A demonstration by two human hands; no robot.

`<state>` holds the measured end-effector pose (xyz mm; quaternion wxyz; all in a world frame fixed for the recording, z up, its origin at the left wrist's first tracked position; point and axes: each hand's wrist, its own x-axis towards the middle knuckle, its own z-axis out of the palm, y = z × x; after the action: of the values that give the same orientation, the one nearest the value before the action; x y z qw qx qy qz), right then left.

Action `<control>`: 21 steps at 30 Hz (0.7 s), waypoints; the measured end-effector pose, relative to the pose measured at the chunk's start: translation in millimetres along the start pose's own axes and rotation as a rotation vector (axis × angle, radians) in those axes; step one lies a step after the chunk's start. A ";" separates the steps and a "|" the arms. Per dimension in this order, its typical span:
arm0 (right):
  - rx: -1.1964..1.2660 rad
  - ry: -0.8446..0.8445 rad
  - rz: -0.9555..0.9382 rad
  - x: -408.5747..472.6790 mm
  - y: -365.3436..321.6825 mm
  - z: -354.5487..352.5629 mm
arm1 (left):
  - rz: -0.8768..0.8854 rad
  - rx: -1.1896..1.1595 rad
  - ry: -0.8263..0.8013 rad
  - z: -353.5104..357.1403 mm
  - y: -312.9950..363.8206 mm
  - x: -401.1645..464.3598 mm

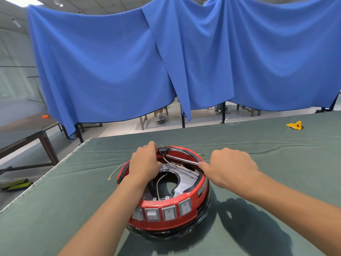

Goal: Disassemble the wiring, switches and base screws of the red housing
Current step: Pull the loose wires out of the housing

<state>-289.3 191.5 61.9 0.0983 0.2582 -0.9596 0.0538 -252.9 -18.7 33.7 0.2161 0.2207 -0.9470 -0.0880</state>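
The round red plastic housing (166, 193) on the green-clothed counter (258, 145) is gripped at its far rim by the left hand (144, 162); a slim metal screwdriver shaft (181, 159) is pinched by the right hand (230, 166). Open counter is seen around it.

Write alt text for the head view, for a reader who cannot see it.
Two bare hands work on a round red housing on a green-covered table: the left hand grips its far rim beside a black switch, while the right hand holds a screwdriver pointed inside. Blue curtains hang behind.

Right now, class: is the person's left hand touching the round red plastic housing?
Touching: the head view shows the left hand gripping the red housing's far rim.
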 end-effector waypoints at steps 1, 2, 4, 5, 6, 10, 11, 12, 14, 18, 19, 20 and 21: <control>-0.004 -0.004 0.001 -0.3 1.0 -1.0 | 0.000 0.001 -0.004 -0.6 0.2 -0.3; -0.007 -0.009 0.002 -0.2 1.7 -1.7 | 0.004 0.008 -0.013 -1.0 0.1 -0.3; -0.009 -0.020 0.003 -0.2 2.4 -1.6 | 0.027 0.034 -0.040 -1.2 -0.8 -0.1; -0.008 -0.023 0.003 -0.4 2.3 -1.1 | 0.039 0.040 -0.050 -0.9 -1.3 0.0; -0.006 -0.026 0.004 -0.5 1.9 -0.5 | 0.047 0.037 -0.057 -0.7 -1.9 0.2; 0.002 -0.033 -0.001 0.4 -1.3 0.6 | 0.034 0.007 -0.054 -0.2 -2.6 -0.7; 0.003 -0.034 -0.004 0.9 -2.2 1.2 | 0.028 0.006 -0.050 -0.2 -2.4 -1.0; 0.003 -0.034 -0.006 1.6 -3.1 1.6 | 0.022 0.007 -0.045 -0.3 -2.2 -1.3; 0.003 -0.033 -0.006 2.6 -4.4 2.6 | 0.009 0.004 -0.035 -0.8 -2.0 -1.9; 0.019 -0.038 0.003 3.8 -4.0 3.7 | -0.031 0.000 -0.022 -2.1 -1.0 -2.4; 0.017 -0.041 -0.002 3.8 -4.5 4.3 | -0.047 -0.008 -0.015 -2.6 -0.4 -2.5; 0.013 -0.043 -0.012 3.8 -5.2 5.2 | -0.067 -0.019 -0.010 -3.1 0.4 -2.2; 0.009 -0.045 -0.028 3.9 -6.2 6.2 | -0.087 -0.032 -0.007 -3.3 1.0 -1.9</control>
<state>-290.5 183.4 57.0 0.0762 0.2730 -0.9576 0.0512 -250.3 -17.2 36.2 0.2125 0.2578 -0.9357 -0.1133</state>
